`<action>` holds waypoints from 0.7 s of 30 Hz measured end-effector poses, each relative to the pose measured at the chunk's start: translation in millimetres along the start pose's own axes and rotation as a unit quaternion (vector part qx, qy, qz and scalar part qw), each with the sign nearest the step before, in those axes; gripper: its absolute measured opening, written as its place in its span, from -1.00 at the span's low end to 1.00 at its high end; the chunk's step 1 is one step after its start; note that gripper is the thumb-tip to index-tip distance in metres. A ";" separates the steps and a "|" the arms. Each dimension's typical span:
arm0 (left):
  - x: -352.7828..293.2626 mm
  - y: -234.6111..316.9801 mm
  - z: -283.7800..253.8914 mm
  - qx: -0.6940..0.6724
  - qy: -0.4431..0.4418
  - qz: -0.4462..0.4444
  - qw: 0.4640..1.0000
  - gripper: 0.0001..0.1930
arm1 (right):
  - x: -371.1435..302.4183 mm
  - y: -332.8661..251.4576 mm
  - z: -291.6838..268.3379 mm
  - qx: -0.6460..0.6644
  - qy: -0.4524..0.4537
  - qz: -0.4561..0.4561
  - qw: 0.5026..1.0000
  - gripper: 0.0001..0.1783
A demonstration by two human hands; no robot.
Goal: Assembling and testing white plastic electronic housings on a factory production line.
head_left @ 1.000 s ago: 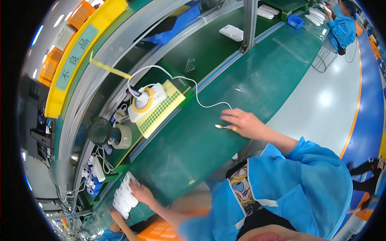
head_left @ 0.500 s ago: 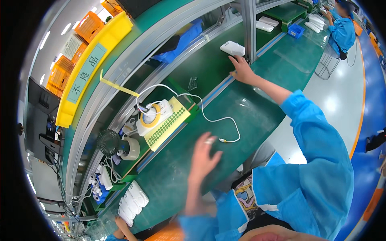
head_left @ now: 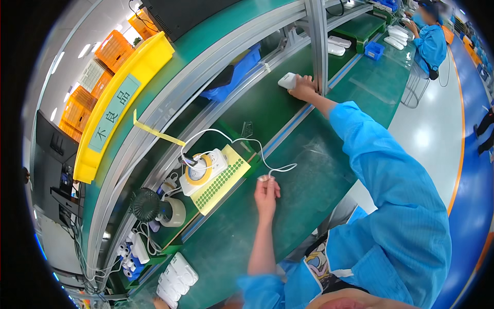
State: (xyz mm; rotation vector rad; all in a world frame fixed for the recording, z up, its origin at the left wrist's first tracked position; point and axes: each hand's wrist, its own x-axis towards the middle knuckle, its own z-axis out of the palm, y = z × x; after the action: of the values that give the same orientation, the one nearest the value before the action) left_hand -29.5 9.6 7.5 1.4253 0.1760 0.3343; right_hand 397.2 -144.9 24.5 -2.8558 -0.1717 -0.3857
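The left hand (head_left: 266,193) now pinches the end of the white cable (head_left: 284,169), with its fingers close together; the little plug is too hidden to see. Half a second ago, that hand was open and blurry, and the plug lay on the green counter (head_left: 314,170). The right hand (head_left: 304,88) was just beside the white plastic device (head_left: 287,80) then. Now its fingers are bent around one end of it, partly closed. The device is past the blue-edged rail (head_left: 286,132), near the metal post (head_left: 318,51).
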 end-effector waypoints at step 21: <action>-6.0 0.3 5.3 0.120 -0.036 0.027 0.992 -0.79 | -224.5 51.0 -60.0 0.319 -0.036 -0.209 0.924 -0.58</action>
State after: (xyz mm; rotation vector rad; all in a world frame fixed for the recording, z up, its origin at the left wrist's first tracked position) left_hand -33.5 2.6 8.0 1.6806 0.1230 0.3129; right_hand 175.0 -228.2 6.8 -2.1715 -0.7753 -0.2412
